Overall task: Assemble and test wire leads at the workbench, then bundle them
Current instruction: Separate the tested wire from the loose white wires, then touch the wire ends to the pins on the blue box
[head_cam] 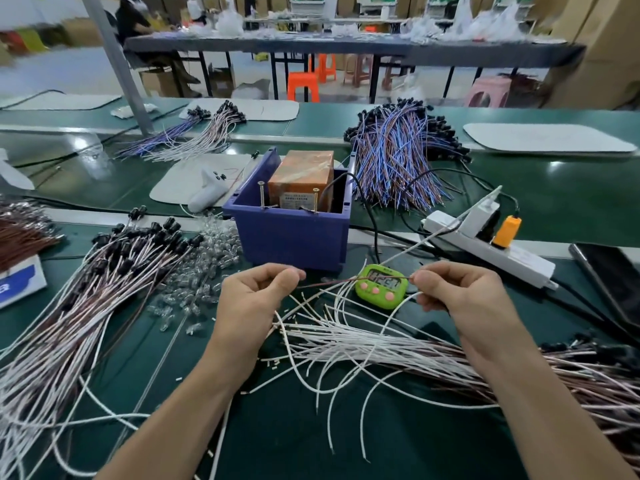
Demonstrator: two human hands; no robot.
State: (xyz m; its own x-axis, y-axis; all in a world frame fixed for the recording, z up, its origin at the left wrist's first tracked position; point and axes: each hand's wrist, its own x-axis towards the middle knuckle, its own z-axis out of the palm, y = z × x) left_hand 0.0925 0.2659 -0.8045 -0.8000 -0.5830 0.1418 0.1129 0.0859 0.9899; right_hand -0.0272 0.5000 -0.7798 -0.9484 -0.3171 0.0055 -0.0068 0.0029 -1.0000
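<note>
A thin brown wire lead (349, 281) is stretched level between my two hands, just above the bench. My left hand (252, 299) pinches its left end between thumb and forefinger. My right hand (460, 296) pinches its right end, and a white wire (388, 317) curves down from the same hand. Below the hands lies a loose heap of white and brown leads (398, 348). A large fan of finished leads with black caps (104, 289) spreads at the left. Behind the hands stands a blue bin (294, 233) with an orange transformer box (304, 174) and two upright metal pins.
A green digital timer (381, 285) sits under the stretched wire. Small clear bulbs (197, 275) are scattered left of the bin. A white power strip (485, 247) with an orange plug lies at the right, a dark phone (609, 275) beyond it. Blue-and-brown lead piles (398, 154) sit further back.
</note>
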